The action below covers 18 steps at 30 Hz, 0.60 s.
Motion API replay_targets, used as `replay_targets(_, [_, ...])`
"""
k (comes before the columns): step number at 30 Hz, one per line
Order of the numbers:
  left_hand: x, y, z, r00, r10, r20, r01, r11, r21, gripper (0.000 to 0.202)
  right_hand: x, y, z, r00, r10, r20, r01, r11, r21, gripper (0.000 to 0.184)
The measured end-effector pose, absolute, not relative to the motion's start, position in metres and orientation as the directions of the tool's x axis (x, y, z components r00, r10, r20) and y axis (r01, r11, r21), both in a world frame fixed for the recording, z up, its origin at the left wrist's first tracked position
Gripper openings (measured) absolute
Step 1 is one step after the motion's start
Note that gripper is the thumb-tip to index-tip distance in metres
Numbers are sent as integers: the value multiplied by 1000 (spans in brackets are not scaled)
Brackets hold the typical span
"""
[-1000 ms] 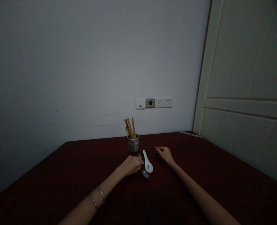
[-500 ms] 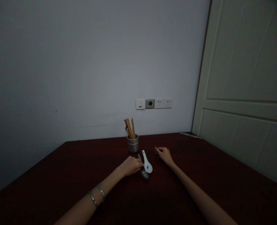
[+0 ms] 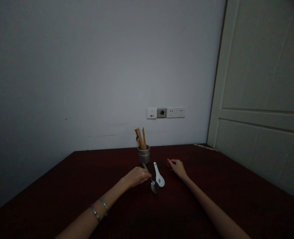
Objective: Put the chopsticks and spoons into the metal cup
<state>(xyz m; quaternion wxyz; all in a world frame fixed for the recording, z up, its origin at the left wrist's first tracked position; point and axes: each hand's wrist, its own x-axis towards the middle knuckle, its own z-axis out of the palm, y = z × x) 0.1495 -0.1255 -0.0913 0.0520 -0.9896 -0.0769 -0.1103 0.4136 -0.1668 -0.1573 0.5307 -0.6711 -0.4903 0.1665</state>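
My left hand lies on the dark red table with its fingers pinched on the handle of a metal spoon, whose bowl rests on the table. Just to the right of it lies a white ceramic spoon with a blue mark in its bowl. My right hand rests on the table to the right of the ceramic spoon, fingers loosely curled and holding nothing. Behind both spoons stands a small metal cup holding several wooden chopsticks.
A white wall runs behind the table with a row of sockets. A pale door stands at the right. Two bracelets circle my left wrist. A thin flat item lies at the table's far right corner.
The metal spoon's handle has come up off the table, lifted in my left fingers. My right hand stays where it was. The view has shifted slightly.
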Motion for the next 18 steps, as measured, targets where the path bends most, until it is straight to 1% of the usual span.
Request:
replay_targets(3, [146, -123, -83, 945, 165, 282, 166, -986, 20, 20, 414, -167, -157, 462, 837, 294, 491, 34, -870, 41])
replay_targets(6, [147, -121, -74, 891, 237, 386, 178, -967, 181, 20, 414, -167, -157, 462, 836, 296, 502, 28, -864, 42])
replay_targets(8, [151, -121, -68, 822, 333, 462, 198, -927, 317, 19, 413, -167, -157, 456, 836, 306, 509, 37, -860, 42])
replay_targets(10, [157, -121, -63, 733, 470, 491, 236, -854, 464, 18, 412, -168, -157, 450, 836, 315, 513, 47, -857, 43])
replay_targets(12, [164, -123, -58, 644, 622, 446, 272, -731, 626, 17, 412, -169, -157, 447, 835, 319, 516, 51, -855, 43])
replay_targets(14, [171, -125, -53, 589, 730, 346, 262, -577, 773, 17, 411, -169, -157, 449, 832, 326, 520, 54, -853, 43])
replay_targets(16, [176, -129, -47, 574, 779, 252, 214, -440, 872, 17, 411, -169, -157, 445, 829, 338, 528, 61, -847, 43])
replay_targets(18, [179, -131, -41, 567, 797, 209, 153, -352, 924, 19, 412, -169, -157, 441, 828, 345, 533, 68, -844, 42])
